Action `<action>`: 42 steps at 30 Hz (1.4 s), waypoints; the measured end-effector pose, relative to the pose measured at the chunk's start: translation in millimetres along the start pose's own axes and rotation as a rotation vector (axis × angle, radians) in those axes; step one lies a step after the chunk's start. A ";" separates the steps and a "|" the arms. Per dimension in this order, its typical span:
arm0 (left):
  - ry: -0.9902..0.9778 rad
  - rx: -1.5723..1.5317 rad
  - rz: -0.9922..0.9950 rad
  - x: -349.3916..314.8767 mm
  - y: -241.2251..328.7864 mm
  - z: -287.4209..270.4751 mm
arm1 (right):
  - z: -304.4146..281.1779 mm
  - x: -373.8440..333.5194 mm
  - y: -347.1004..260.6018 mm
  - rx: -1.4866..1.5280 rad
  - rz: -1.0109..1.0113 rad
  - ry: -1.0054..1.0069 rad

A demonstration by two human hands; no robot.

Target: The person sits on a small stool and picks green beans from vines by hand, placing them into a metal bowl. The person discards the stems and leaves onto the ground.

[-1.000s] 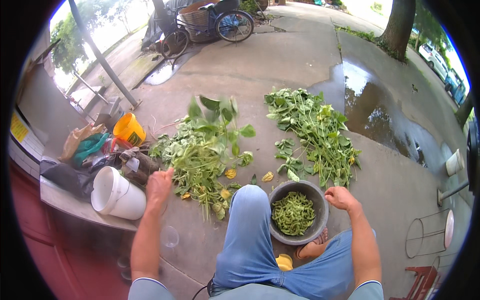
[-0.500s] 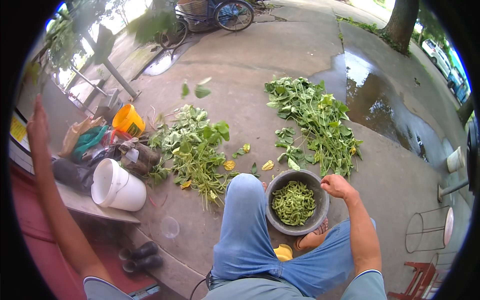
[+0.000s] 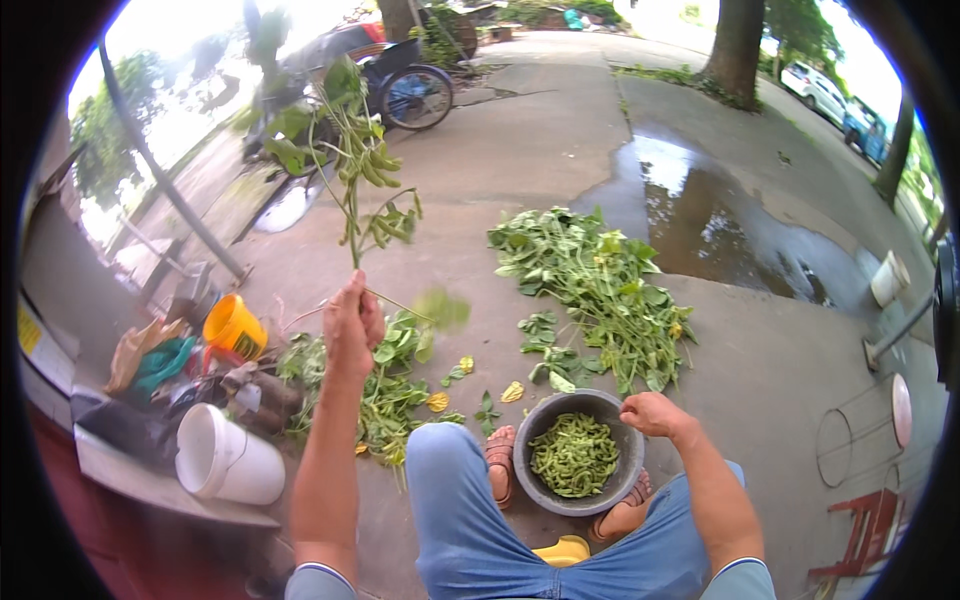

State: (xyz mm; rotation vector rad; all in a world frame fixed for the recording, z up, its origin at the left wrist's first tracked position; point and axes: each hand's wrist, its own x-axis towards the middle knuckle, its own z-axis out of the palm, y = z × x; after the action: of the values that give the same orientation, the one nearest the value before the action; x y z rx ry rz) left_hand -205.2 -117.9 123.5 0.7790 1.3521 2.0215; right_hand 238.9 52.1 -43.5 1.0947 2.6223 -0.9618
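Note:
My left hand [image 3: 352, 328] is raised ahead of me, closed round the lower stem of a leafy soybean plant [image 3: 355, 190]. Plump green pods hang along its stalk, and a few leaves are blurred. My right hand [image 3: 650, 413] is curled closed at the right rim of a dark grey basin [image 3: 629, 462]; what its fingers hold, if anything, is hidden. Many picked green soybean pods [image 3: 573, 455] lie in the basin, which stands on the ground between my sandalled feet.
A pile of soybean plants [image 3: 610, 290] lies beyond the basin, another heap [image 3: 385, 405] to the left. Further left are a white bucket [image 3: 235, 458] and an orange bucket [image 3: 236, 328]. A puddle [image 3: 720, 220] spreads at the far right, near a red wooden stool [image 3: 868, 530].
My left hand has swung from the far left to in front of me, with the soybean plant now fully in sight. My right hand stays by the basin. The view has shifted.

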 end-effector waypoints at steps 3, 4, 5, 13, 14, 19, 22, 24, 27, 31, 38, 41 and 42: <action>-0.132 -0.085 -0.071 -3.9 -37.4 44.8 | -10.6 -6.2 -14.9 0.141 -0.020 0.071; -0.168 -0.108 -0.116 -4.3 -48.5 56.3 | -16.9 -7.8 -18.2 0.193 -0.014 0.095; -0.204 -0.124 -0.158 -4.1 -57.6 67.2 | -21.9 -4.9 -20.5 0.275 -0.026 0.124; -0.375 -0.124 -0.405 -8.8 -128.2 145.4 | -89.5 10.2 -72.1 0.986 -0.187 0.562; -0.401 -0.112 -0.430 -10.3 -136.0 154.1 | -93.8 15.8 -70.9 1.020 -0.205 0.617; -0.481 -0.001 -0.488 -25.8 -156.3 171.5 | -108.2 27.3 -38.2 1.166 -0.300 0.596; -0.561 0.104 -0.466 -31.3 -159.0 187.0 | -110.1 21.8 -26.3 0.999 -0.212 0.600; -0.575 0.100 -0.483 -33.1 -165.7 194.8 | -112.8 16.9 -20.2 1.017 -0.219 0.644; -0.597 0.170 -0.430 -39.6 -175.8 207.1 | -113.4 16.5 -13.3 1.071 -0.204 0.707; -0.603 0.293 -0.374 -46.0 -175.5 215.8 | -112.7 16.1 8.1 0.557 -0.023 0.759; -0.704 0.357 -0.452 -69.2 -179.1 254.0 | -99.0 39.2 56.4 -0.165 0.193 1.247; -0.724 0.371 -0.475 -72.5 -194.0 258.4 | -89.9 41.8 71.4 -0.138 0.338 1.101; -0.726 0.383 -0.483 -73.7 -196.3 258.9 | -84.1 45.4 79.7 -0.151 0.349 1.093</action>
State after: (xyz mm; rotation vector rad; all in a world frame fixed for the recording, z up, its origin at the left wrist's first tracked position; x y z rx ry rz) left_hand 62.2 45.4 10.3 1.0856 1.3138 0.9688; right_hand 269.3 172.3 -34.0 2.4202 2.9001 -0.0233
